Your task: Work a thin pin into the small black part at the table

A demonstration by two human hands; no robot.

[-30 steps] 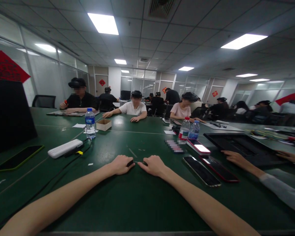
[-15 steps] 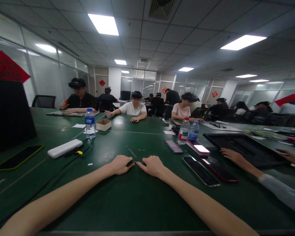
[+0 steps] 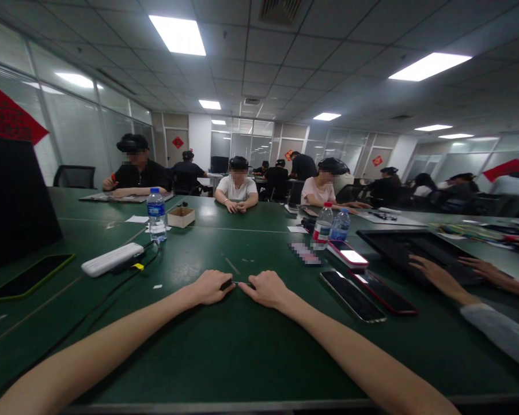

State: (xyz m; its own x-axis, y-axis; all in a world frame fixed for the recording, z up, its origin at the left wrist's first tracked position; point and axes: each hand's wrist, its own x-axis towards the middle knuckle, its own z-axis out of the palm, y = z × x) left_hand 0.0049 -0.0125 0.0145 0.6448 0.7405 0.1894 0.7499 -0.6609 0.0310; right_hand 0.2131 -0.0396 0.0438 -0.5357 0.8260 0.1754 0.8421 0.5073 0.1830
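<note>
Over a green tabletop (image 3: 224,357), a left hand (image 3: 211,286) curls nearly closed, pinching a small dark object (image 3: 227,284) between thumb and fingers at its inner side. Facing it just across a narrow gap, the right hand (image 3: 268,288) is likewise curled, thumb pointing inward, closed on the object's other dark end; a thin line shows between the two, too small for me to make out. Beyond the left hand, farther to its left, lies a white device (image 3: 112,259), with a blue-capped bottle (image 3: 156,216) and an open box (image 3: 181,217) farther off. To the right hand's right rest a dark-screened phone (image 3: 353,297) and a red-edged phone (image 3: 386,293), near a co-worker's hand (image 3: 440,276).
</note>
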